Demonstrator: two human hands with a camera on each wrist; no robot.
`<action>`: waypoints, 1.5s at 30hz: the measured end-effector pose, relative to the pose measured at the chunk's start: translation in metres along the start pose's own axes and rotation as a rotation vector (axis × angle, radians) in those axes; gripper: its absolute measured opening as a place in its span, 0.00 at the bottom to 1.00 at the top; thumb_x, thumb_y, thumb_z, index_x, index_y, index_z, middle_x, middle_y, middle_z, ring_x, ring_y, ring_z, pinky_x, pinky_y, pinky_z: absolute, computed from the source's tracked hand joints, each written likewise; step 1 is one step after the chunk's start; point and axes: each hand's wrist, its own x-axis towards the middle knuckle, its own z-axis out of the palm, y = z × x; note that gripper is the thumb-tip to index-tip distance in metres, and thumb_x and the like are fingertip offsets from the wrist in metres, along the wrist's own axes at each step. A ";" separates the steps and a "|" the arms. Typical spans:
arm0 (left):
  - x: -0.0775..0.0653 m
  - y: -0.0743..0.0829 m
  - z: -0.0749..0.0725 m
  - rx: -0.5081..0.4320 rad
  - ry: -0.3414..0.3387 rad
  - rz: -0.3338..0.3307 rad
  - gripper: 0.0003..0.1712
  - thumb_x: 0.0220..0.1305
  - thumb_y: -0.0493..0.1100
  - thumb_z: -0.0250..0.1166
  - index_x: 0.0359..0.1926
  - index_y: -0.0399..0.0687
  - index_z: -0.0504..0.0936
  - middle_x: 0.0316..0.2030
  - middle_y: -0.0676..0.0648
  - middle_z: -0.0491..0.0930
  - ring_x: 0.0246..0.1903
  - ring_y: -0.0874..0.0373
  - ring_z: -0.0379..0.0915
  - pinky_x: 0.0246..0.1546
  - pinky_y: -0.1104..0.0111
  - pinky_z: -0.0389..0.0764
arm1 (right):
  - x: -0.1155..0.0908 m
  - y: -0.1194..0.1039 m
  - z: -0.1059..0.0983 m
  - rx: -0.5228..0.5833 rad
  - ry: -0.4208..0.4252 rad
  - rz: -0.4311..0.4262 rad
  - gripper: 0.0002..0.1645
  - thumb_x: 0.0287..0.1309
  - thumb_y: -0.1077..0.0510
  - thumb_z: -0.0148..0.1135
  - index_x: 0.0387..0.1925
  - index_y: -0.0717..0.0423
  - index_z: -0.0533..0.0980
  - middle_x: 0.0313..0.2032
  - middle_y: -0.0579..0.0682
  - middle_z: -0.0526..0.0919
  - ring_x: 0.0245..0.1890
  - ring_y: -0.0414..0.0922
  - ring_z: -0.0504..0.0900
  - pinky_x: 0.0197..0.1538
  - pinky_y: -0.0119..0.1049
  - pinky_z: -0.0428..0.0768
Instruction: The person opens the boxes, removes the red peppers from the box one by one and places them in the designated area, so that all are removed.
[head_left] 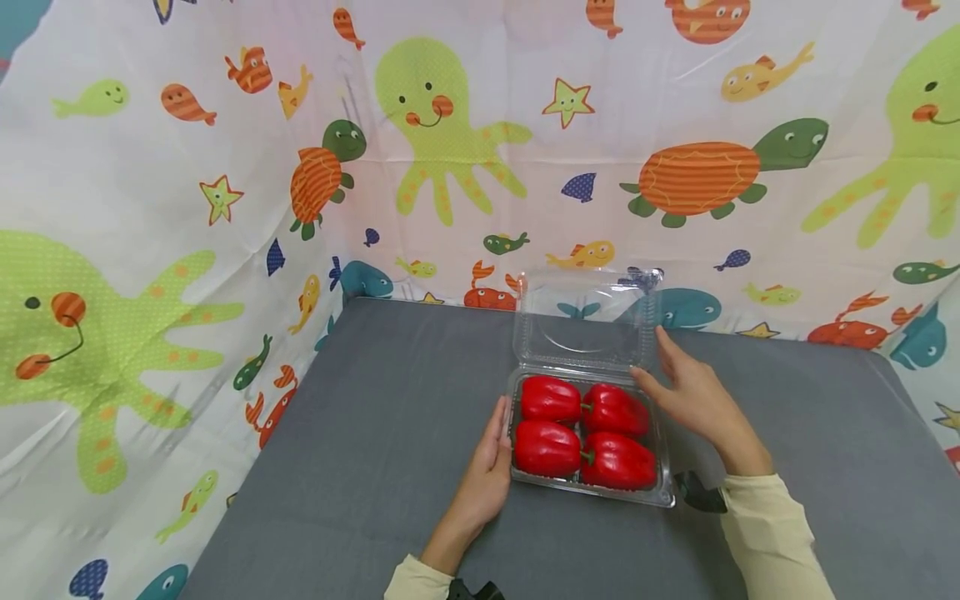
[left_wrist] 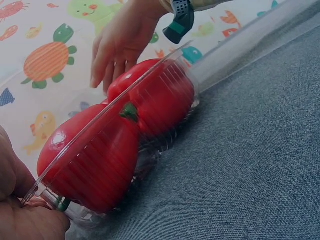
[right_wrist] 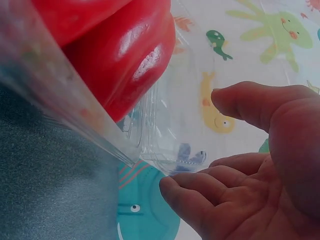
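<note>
A clear plastic clamshell container (head_left: 630, 497) sits on the grey cloth, its hinged lid (head_left: 581, 337) raised at the back. Inside lie several red bell peppers (head_left: 549, 448) in two rows, green stems showing. My left hand (head_left: 480, 479) holds the container's left side; in the left wrist view its thumb and fingers pinch the rim beside a bell pepper (left_wrist: 97, 162). At the lid's right edge, my right hand (head_left: 701, 404) has its fingers extended and thumb spread. The right wrist view shows those fingertips (right_wrist: 172, 187) right by the clear lid, with nothing gripped.
A grey cloth (head_left: 390, 433) covers the table. Behind and to the left hangs a white curtain (head_left: 480, 250) printed with sea animals; the raised lid stands close to it. Dark straps sit on both wrists, below cream sleeves (head_left: 772, 525).
</note>
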 end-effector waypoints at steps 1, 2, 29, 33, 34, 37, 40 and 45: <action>0.000 0.000 0.000 -0.001 0.002 -0.002 0.39 0.83 0.32 0.44 0.86 0.47 0.42 0.85 0.51 0.45 0.83 0.54 0.40 0.78 0.62 0.53 | 0.000 0.000 0.001 0.003 -0.005 0.004 0.61 0.73 0.40 0.64 0.84 0.63 0.38 0.77 0.75 0.55 0.72 0.74 0.65 0.61 0.67 0.75; 0.000 -0.001 0.000 -0.001 0.003 0.000 0.39 0.83 0.32 0.45 0.86 0.47 0.42 0.85 0.50 0.45 0.83 0.53 0.40 0.78 0.62 0.53 | 0.000 0.000 0.001 0.007 -0.009 0.008 0.61 0.73 0.40 0.64 0.84 0.63 0.38 0.77 0.75 0.55 0.72 0.74 0.65 0.61 0.67 0.75; 0.000 0.000 -0.001 -0.001 -0.005 -0.016 0.39 0.83 0.33 0.46 0.86 0.50 0.42 0.85 0.52 0.45 0.83 0.55 0.40 0.77 0.63 0.54 | 0.003 0.004 0.005 -0.016 -0.056 0.016 0.61 0.73 0.39 0.62 0.83 0.66 0.39 0.75 0.78 0.58 0.71 0.76 0.66 0.61 0.69 0.75; 0.001 0.001 -0.001 -0.006 0.002 -0.010 0.39 0.83 0.33 0.46 0.86 0.49 0.42 0.85 0.52 0.45 0.83 0.54 0.40 0.78 0.62 0.54 | 0.005 0.003 0.004 -0.027 -0.062 0.013 0.61 0.73 0.38 0.61 0.83 0.67 0.39 0.75 0.78 0.59 0.70 0.76 0.67 0.62 0.70 0.74; 0.001 0.001 -0.001 -0.008 0.004 -0.009 0.39 0.83 0.33 0.46 0.86 0.48 0.42 0.85 0.51 0.45 0.83 0.54 0.41 0.78 0.61 0.53 | 0.005 0.003 0.004 -0.027 -0.065 0.015 0.61 0.73 0.37 0.61 0.83 0.67 0.39 0.75 0.78 0.59 0.70 0.76 0.67 0.62 0.70 0.74; 0.001 0.001 0.000 -0.019 0.000 0.000 0.38 0.83 0.32 0.44 0.86 0.46 0.42 0.85 0.48 0.45 0.83 0.51 0.40 0.78 0.60 0.52 | 0.004 0.004 0.005 -0.028 -0.078 0.025 0.61 0.73 0.37 0.61 0.83 0.68 0.39 0.75 0.78 0.59 0.70 0.76 0.67 0.62 0.69 0.74; 0.000 0.001 0.000 -0.030 -0.003 -0.001 0.38 0.83 0.31 0.44 0.86 0.44 0.42 0.85 0.47 0.45 0.83 0.51 0.40 0.78 0.60 0.51 | 0.003 0.006 0.007 -0.041 -0.085 0.033 0.62 0.73 0.37 0.61 0.82 0.70 0.40 0.74 0.79 0.60 0.70 0.75 0.68 0.63 0.69 0.75; -0.001 0.002 0.000 -0.049 -0.006 0.000 0.38 0.83 0.31 0.43 0.86 0.45 0.41 0.85 0.49 0.44 0.83 0.53 0.39 0.78 0.63 0.51 | 0.001 0.008 0.008 -0.063 -0.079 0.016 0.61 0.73 0.37 0.61 0.81 0.73 0.42 0.73 0.80 0.60 0.68 0.75 0.71 0.63 0.69 0.75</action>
